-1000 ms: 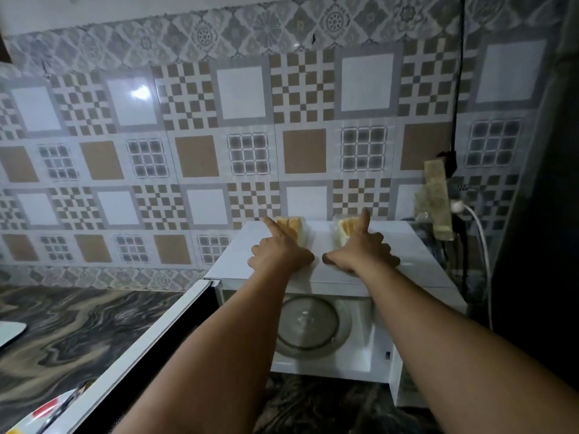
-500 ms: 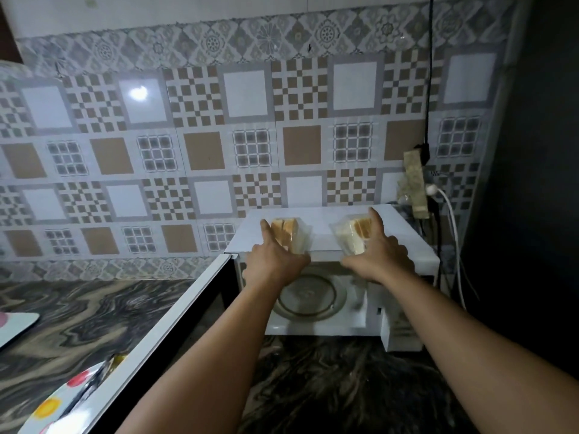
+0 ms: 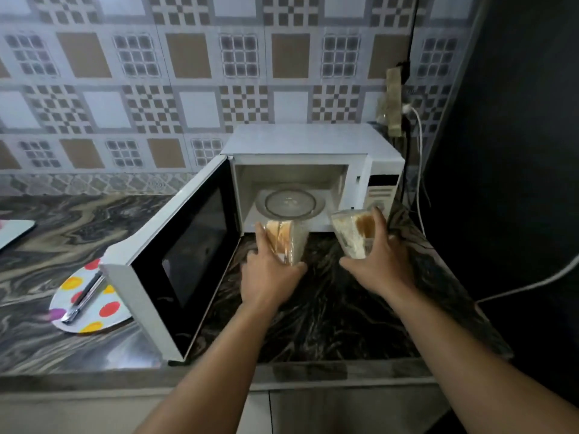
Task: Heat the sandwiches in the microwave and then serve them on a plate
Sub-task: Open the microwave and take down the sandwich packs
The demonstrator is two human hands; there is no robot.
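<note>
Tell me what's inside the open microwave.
Inside the microwave only the bare glass turntable shows. The two wrapped sandwiches are outside, one gripped in each hand. They cover the cavity's front floor edge.

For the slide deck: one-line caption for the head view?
Left hand and right hand each hold a wrapped sandwich before the open microwave.
</note>
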